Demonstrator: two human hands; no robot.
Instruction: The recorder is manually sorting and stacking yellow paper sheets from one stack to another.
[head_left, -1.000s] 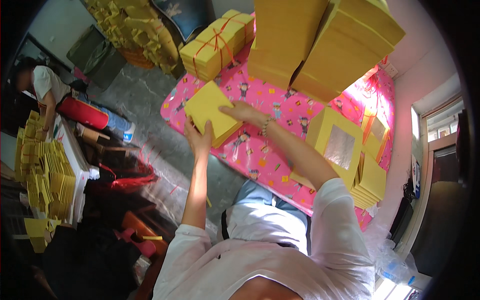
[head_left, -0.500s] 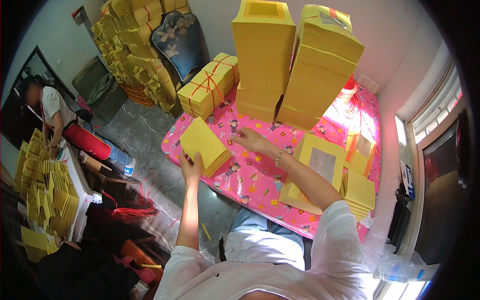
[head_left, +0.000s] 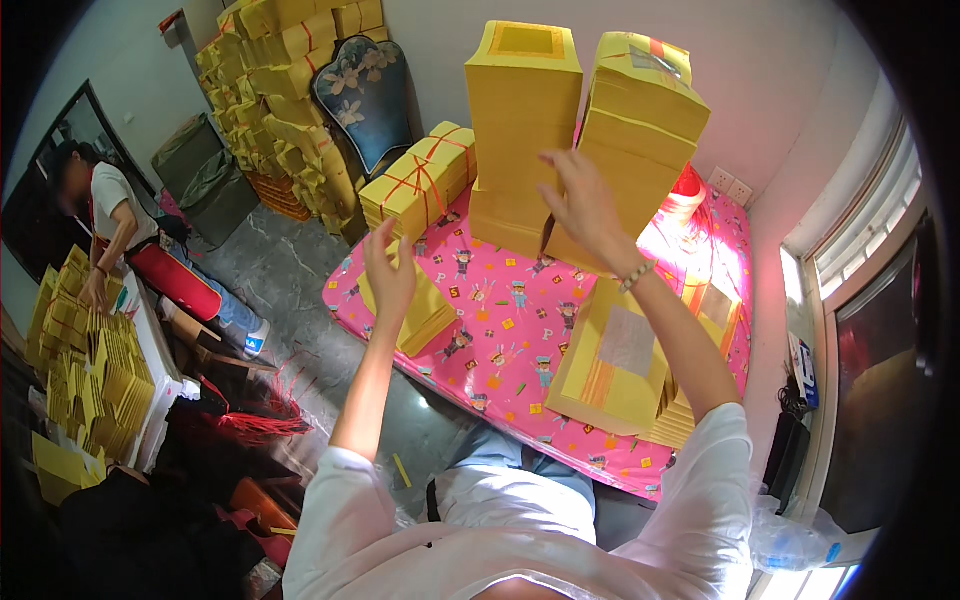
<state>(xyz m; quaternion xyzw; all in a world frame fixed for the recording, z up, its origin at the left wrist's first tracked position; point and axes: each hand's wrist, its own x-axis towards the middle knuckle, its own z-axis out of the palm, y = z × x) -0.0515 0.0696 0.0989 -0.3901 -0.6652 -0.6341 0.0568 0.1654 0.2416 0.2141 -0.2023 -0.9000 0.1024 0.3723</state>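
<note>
My left hand (head_left: pixel 390 278) is raised over a short stack of yellow paper (head_left: pixel 428 315) on the left part of the pink table cover, its fingers apart and holding nothing. It hides part of that stack. My right hand (head_left: pixel 585 205), with a beaded bracelet on the wrist, is lifted in front of two tall stacks of yellow paper, the left stack (head_left: pixel 515 130) and the right stack (head_left: pixel 650 130). Its fingers are spread and nothing is in them; whether it touches the stacks I cannot tell. Beside the left tall stack lies a yellow bundle (head_left: pixel 415 185) tied with red string.
A yellow stack with a grey panel (head_left: pixel 580 385) lies near the pink table cover's (head_left: pixel 500 410) right front. Red string (head_left: pixel 700 205) is piled at the back right. On the left, a person (head_left: pixel 120 215) handles yellow bundles (head_left: pixel 105 370) at a white table. A patterned chair (head_left: pixel 365 100) stands behind.
Both hands have risen: the left has come off the short stack's edge, and the right has moved up and to the right toward the tall stacks.
</note>
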